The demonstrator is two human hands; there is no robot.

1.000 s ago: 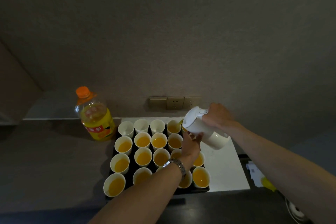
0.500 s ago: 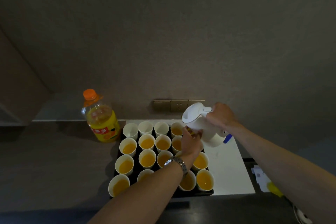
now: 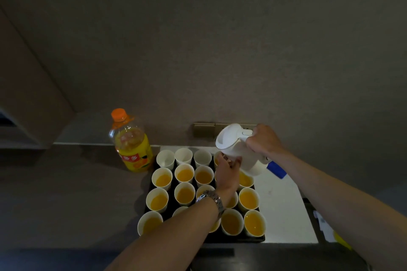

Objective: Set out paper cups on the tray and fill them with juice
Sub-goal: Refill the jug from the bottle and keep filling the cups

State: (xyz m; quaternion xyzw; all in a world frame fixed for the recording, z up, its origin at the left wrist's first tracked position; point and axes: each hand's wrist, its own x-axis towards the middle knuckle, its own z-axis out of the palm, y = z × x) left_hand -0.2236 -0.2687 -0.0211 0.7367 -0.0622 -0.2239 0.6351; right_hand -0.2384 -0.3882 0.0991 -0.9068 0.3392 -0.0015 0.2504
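A black tray point(image 3: 240, 239) holds several white paper cups, most filled with orange juice point(image 3: 248, 200). Three cups in the back row point(image 3: 184, 156) look empty. My right hand point(image 3: 264, 142) grips the handle of a white jug point(image 3: 236, 148), tilted with its lid end toward the back-row cups. My left hand point(image 3: 226, 171), with a metal watch on the wrist, reaches over the cups and touches the jug's underside near the spout. My left forearm hides some front cups.
An orange juice bottle point(image 3: 132, 145) with an orange cap stands left of the tray on the dark counter. A white board point(image 3: 284, 209) lies under and right of the tray. Wall sockets point(image 3: 203, 129) sit behind. Papers point(image 3: 323, 224) lie at the right edge.
The jug has tipped a little more upright and drifted back toward the wall. My left hand stays under the spout. The camera view shifted slightly.
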